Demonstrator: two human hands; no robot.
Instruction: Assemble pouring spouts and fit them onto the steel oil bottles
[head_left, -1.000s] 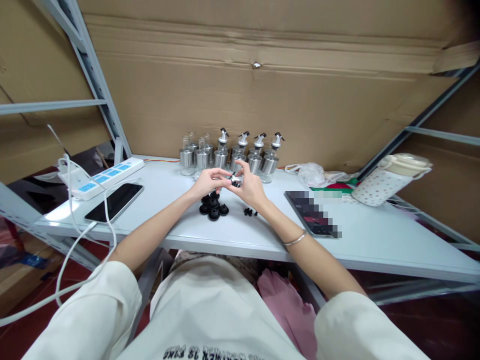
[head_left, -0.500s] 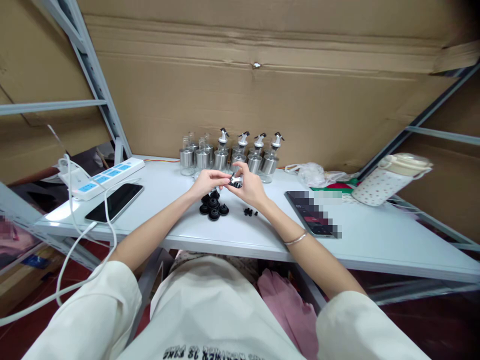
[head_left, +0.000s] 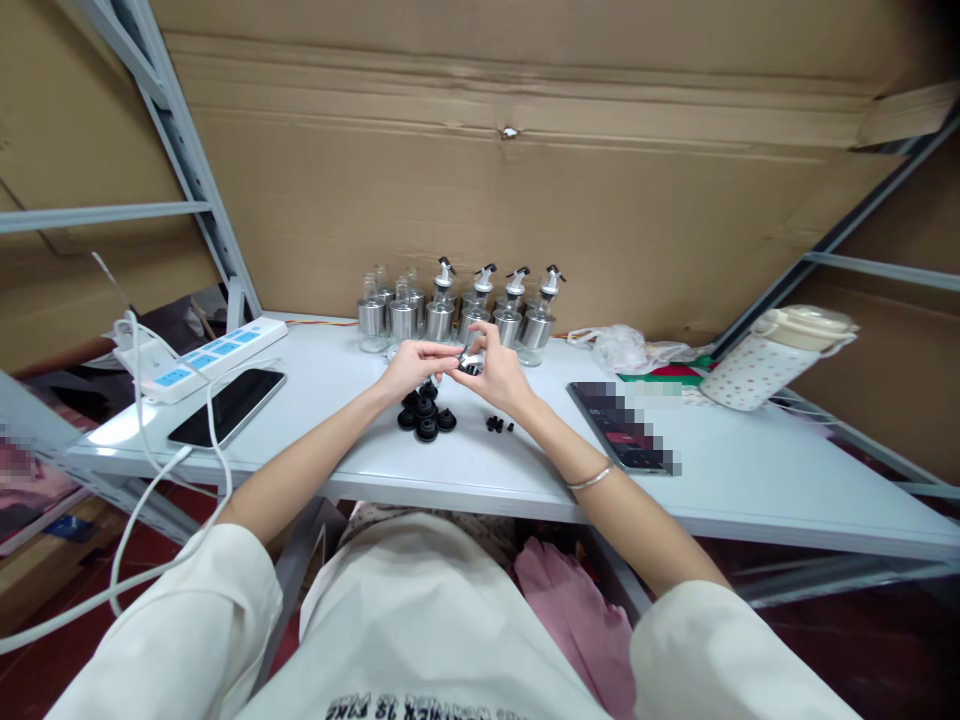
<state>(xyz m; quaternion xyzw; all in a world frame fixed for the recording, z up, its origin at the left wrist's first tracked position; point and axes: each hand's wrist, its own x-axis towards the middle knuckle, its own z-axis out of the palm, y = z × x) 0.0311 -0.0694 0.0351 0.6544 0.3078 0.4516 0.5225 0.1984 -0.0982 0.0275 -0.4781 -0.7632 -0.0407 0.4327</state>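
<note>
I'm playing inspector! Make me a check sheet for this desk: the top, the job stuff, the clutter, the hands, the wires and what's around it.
Surface: pale table, solid-coloured top.
Job's things: bottles with silvery sleeves at the back, four with white-and-black spouts; black round pieces heaped in front, tiny black pieces beside them.
Clutter: left phone, right phone, plastic bag, spotted flask, tilted.
Hands: right hand holds a small part; left hand has fingertips at it, grip too hidden to tell.
Cables: white cables near the power strip, one crossing the left phone.
Surroundings: cardboard behind, metal frame at the sides.
</note>
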